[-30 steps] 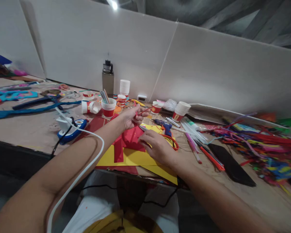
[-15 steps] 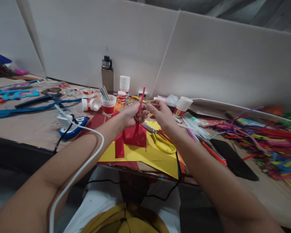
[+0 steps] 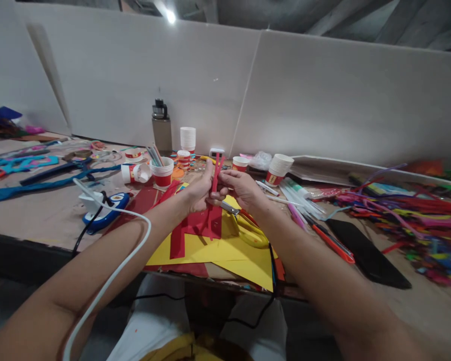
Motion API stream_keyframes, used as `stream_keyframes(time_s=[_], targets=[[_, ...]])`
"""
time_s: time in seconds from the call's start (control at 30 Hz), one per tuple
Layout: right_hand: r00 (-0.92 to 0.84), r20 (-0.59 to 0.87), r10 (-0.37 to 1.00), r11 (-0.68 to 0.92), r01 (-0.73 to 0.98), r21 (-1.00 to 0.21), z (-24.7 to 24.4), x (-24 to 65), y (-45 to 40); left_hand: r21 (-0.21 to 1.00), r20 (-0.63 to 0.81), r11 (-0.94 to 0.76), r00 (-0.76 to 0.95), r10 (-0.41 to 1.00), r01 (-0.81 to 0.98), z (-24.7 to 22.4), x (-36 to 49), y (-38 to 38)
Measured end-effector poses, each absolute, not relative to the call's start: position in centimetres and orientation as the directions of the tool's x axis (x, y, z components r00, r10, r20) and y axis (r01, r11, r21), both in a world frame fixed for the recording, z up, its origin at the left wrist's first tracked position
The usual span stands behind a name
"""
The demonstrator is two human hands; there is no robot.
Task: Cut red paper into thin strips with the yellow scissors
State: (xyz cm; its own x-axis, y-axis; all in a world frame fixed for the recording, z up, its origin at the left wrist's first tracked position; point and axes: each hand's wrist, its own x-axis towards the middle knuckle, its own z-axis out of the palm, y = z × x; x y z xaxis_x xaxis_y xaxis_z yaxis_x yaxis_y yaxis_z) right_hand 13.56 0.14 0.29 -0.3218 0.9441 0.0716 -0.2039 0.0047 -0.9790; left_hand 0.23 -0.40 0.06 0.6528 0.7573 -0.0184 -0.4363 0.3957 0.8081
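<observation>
In front of me my left hand (image 3: 203, 194) is closed around a narrow red paper strip (image 3: 215, 175) that stands nearly upright. The strip looks doubled at its top, with two ends forming a thin V. Thumb and fingers of my right hand (image 3: 241, 184) pinch at the strip's right side; what lies between the fingertips is partly hidden. Beneath the hands lie red paper pieces (image 3: 178, 243) on yellow sheets (image 3: 244, 268). Yellow-handled scissors (image 3: 253, 235) rest on the yellow paper under my right wrist, their blades partly covered.
A white cable (image 3: 126, 265) runs over my left forearm to a blue-and-white power strip (image 3: 105, 213). Paper cups (image 3: 162, 175), a bottle (image 3: 161, 133) and another cup stack (image 3: 280, 168) stand behind. A red-orange cutter (image 3: 332, 243), a black phone-like slab (image 3: 366, 253) and coloured strips (image 3: 417, 215) lie right.
The right hand's fingers have closed in on the red strip. A second strip end now shows beside the first. The camera view has tilted up slightly.
</observation>
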Motion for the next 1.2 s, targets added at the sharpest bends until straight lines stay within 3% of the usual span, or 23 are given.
stream_keyframes(time_s=[0.2,0.43,0.8,1.0,1.2], targets=[[-0.349,0.094,0.932,0.002,-0.257,-0.966,0.2,13.3,0.0,0.819,-0.118,0.433,0.629,0.769,-0.376,0.3,0.4,-0.6],[-0.276,0.237,0.931,0.216,-0.103,-0.971,0.0,13.6,-0.3,0.819,-0.079,0.402,0.615,0.785,-0.408,0.2,0.8,-0.9],[-0.207,0.128,0.970,0.091,-0.178,-0.980,0.8,14.0,-0.3,0.912,-0.001,0.235,0.569,0.822,-0.337,-0.3,0.8,-1.0],[-0.153,0.120,0.981,0.074,-0.279,-0.958,0.5,14.5,0.4,0.906,-0.103,0.314,0.572,0.814,-0.284,-0.4,0.6,-0.8],[-0.099,0.122,0.988,0.095,-0.241,-0.966,0.2,14.6,0.9,0.876,-0.125,0.391,0.650,0.749,-0.282,-0.2,0.3,-0.9]])
